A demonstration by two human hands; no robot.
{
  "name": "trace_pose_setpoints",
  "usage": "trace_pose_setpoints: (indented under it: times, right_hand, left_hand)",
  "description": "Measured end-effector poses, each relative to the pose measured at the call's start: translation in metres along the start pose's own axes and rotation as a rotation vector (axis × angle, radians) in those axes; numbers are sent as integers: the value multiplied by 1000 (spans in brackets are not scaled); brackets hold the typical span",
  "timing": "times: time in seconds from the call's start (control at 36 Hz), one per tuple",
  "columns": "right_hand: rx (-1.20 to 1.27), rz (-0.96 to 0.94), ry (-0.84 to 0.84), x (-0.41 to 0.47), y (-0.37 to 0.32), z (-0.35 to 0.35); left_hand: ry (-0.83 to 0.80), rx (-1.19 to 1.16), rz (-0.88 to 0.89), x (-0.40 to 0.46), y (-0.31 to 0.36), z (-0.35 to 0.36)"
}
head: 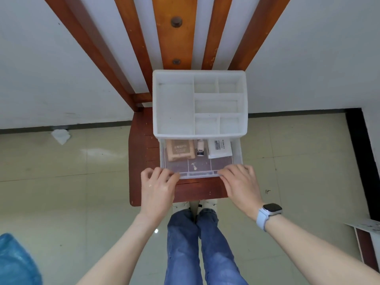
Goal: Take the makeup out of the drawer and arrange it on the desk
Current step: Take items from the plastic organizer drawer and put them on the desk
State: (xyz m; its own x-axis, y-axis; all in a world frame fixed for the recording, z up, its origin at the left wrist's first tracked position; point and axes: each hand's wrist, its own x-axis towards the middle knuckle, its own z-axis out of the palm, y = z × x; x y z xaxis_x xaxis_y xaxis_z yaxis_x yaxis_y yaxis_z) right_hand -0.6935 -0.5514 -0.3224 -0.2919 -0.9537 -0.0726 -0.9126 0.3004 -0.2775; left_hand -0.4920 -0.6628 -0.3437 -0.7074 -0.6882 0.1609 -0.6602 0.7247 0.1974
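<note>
Two hands at the front lip of a clear plastic drawer (pixel 200 165), pulled partway out of a white translucent organiser (pixel 199 103). Left hand (pixel 157 187): fingers curled over the drawer's left front corner, gripping the edge. Right hand (pixel 239 182): fingers bent over the right front corner, gripping likewise; a watch (pixel 270 210) with a pale blue strap on that wrist.

Drawer contents, all at the rear, half under the organiser body: one flat tan rectangular packet (pixel 180 150), matte, printed lettering too blurred to read; one small white tube with a black cap (pixel 200 148), lying just beside the packet; one white flat box with a printed label (pixel 220 148), to the right. The drawer's front half shows the dark wood through its floor.

Organiser top: frosted open compartments, one large at left, five smaller at right.

Support: a red-brown slatted wooden chair seat (pixel 141 161), serving as tabletop; a bare strip of seat in front of the drawer and a band to the left. Glossy beige floor tiles (pixel 61 192) around.
</note>
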Motion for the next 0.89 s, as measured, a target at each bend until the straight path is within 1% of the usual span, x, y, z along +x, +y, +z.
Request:
trace_pose_setpoints:
  times: [0.17,0.33,0.44,0.58,0.69,0.75,0.89]
  right_hand:
    - [28,-29,-87,-15,-3,2]
    - [97,22,-157,14,-10,1]
    - [-38,26,-275,45,-13,10]
    - [-225,86,-369,63,-11,20]
    - [-300,82,-410,60,-11,24]
    - [-285,58,-413,55,-11,24]
    - [-113,23,-382,51,-10,18]
  left_hand:
    - [-20,2,-16,-18,5,2]
    - [-11,11,-6,-18,5,5]
    - [-18,15,-5,-19,4,6]
    - [-24,15,-20,-19,4,6]
    - [-29,11,-21,-19,4,7]
    - [-33,10,-18,-20,3,9]
    - [-37,15,-11,-21,1,10]
